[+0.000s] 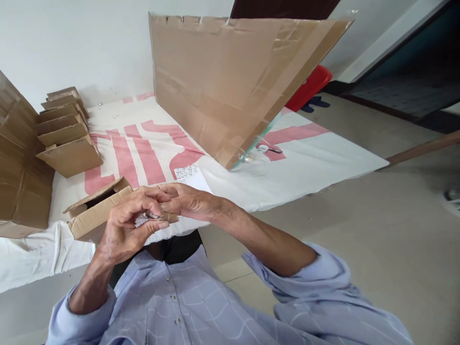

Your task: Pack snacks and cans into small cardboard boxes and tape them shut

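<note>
My left hand [125,223] and my right hand [190,200] meet in front of my body, above the table's near edge. Between the fingertips of both is a small crumpled brown piece [168,217], like paper or tape, with a greyish part partly covered by the fingers. Its kind cannot be made out. Just behind my left hand stands a small cardboard box [97,211] with its lid flap raised. A white sheet [199,179] with small printed or stuck shapes lies on the cloth beyond my right hand.
A big cardboard panel [230,81] stands upright on the cloth-covered table [305,172]. Several opened small cartons [72,153] line up at the left, beside a large carton [21,167]. Clear small items [251,155] lie near the panel's foot. A red object [312,86] is behind it.
</note>
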The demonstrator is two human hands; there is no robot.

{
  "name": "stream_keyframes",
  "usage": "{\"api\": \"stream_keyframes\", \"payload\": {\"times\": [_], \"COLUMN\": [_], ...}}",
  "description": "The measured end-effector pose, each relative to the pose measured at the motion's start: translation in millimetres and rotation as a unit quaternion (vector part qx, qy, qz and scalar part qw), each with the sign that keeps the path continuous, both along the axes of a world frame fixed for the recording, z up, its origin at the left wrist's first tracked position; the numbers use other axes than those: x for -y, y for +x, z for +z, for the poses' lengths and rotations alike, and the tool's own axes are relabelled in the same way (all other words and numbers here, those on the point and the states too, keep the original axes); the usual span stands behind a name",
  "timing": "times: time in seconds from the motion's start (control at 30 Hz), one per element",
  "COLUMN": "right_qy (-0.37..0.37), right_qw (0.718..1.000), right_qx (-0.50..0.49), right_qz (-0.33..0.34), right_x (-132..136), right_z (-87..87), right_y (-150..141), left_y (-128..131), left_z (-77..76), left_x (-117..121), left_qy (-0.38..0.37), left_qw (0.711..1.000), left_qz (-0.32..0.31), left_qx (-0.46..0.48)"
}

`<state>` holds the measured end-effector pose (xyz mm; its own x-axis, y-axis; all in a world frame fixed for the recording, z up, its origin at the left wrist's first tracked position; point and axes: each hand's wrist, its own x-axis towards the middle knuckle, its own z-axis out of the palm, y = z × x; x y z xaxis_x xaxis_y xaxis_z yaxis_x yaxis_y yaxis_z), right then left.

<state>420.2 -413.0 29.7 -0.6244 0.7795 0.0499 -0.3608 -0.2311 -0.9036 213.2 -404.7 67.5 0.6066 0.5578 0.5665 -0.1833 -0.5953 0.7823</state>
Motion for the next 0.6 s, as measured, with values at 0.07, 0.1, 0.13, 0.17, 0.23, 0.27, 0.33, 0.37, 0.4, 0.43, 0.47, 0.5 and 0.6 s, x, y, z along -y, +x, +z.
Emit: {"api": "stream_keyframes", "payload": {"times": [0.07, 0.1, 0.13, 0.17, 0.23, 0.27, 0.33, 0.37, 0.4, 0.43, 0.47, 0.5, 0.6], "right_qy": [-0.029, -0.046, -0.06, -0.069, -0.065, -0.056, -0.036, -0.023, -0.006, 0.017, 0.045, 0.081, 0.195], "right_qw": [0.999, 0.998, 0.996, 0.995, 0.99, 0.986, 0.974, 0.966, 0.957, 0.949, 0.943, 0.937, 0.912], "right_qx": [0.003, 0.009, 0.015, 0.019, 0.028, 0.035, 0.052, 0.059, 0.065, 0.067, 0.067, 0.068, 0.094], "right_qz": [-0.028, -0.043, -0.058, -0.076, -0.123, -0.152, -0.216, -0.251, -0.282, -0.307, -0.323, -0.332, -0.35], "right_x": [2.3, 4.1, 6.0, 7.7, 10.2, 11.1, 12.8, 14.1, 15.9, 18.3, 21.4, 25.0, 35.4], "right_z": [-4.3, -6.5, -8.7, -10.9, -14.7, -16.0, -16.7, -16.1, -14.8, -13.1, -11.0, -8.9, -4.6], "right_y": [-2.6, -3.7, -4.7, -5.4, -5.8, -5.4, -3.6, -2.5, -1.7, -1.3, -1.6, -2.7, -10.0], "left_y": [-3.2, -4.8, -6.0, -6.8, -7.0, -6.5, -4.6, -3.4, -2.0, -0.4, 1.4, 3.4, 10.0], "left_z": [-5.1, -7.4, -9.3, -10.8, -12.4, -12.5, -11.9, -11.5, -11.1, -10.9, -11.0, -11.5, -14.5], "left_x": [-3.4, -4.8, -5.8, -6.4, -6.8, -6.5, -5.6, -5.0, -4.3, -3.6, -3.0, -2.6, -2.5], "left_qy": [-0.019, -0.022, -0.022, -0.02, -0.019, -0.021, -0.039, -0.052, -0.067, -0.083, -0.099, -0.113, -0.147], "left_qw": [1.0, 1.0, 1.0, 1.0, 0.999, 0.999, 0.998, 0.996, 0.994, 0.992, 0.99, 0.988, 0.98], "left_qz": [0.002, 0.006, 0.01, 0.015, 0.026, 0.031, 0.049, 0.06, 0.068, 0.071, 0.07, 0.066, 0.067], "left_qx": [-0.008, -0.01, -0.011, -0.011, -0.004, 0.003, 0.026, 0.041, 0.054, 0.066, 0.075, 0.085, 0.116]}}
